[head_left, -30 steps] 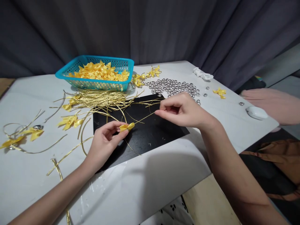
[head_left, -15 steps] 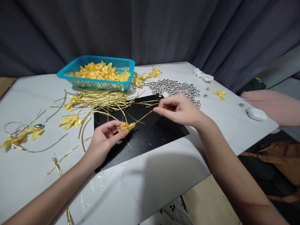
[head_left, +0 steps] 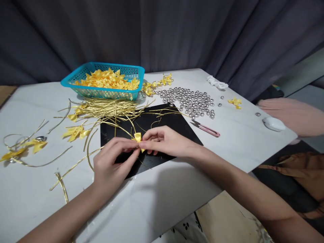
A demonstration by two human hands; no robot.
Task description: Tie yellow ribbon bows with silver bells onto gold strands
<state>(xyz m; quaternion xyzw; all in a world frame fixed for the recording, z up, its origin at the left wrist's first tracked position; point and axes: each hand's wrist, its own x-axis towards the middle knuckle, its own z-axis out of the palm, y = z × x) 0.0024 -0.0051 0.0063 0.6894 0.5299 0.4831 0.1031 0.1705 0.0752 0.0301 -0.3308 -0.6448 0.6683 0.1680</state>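
Over the black mat (head_left: pixel 184 130), a small yellow ribbon bow (head_left: pixel 137 136) is pinched between both hands. My left hand (head_left: pixel 113 157) grips it from the left with thumb and fingers closed. From the right, my right hand (head_left: pixel 164 140) closes its thumb and forefinger at the bow's middle; whether it also holds the thin gold cord is hidden. Just beyond my hands lies a pile of gold cords (head_left: pixel 108 108), some reaching onto the mat. Pink-handled thread snips (head_left: pixel 205 129) rest to the right, partly beside the mat's edge.
A blue basket (head_left: pixel 101 91) full of yellow bows stands at the back left. Many silver beads (head_left: pixel 192 101) are spread behind the snips. Loose bows (head_left: pixel 76 132) and cords lie on the left. At the right are a white dish (head_left: pixel 273 124) and a crumpled tissue (head_left: pixel 217 82).
My right hand has come left and down from the stretched gold cord to the bow, uncovering the thread snips. The bow has turned upright in my left hand.
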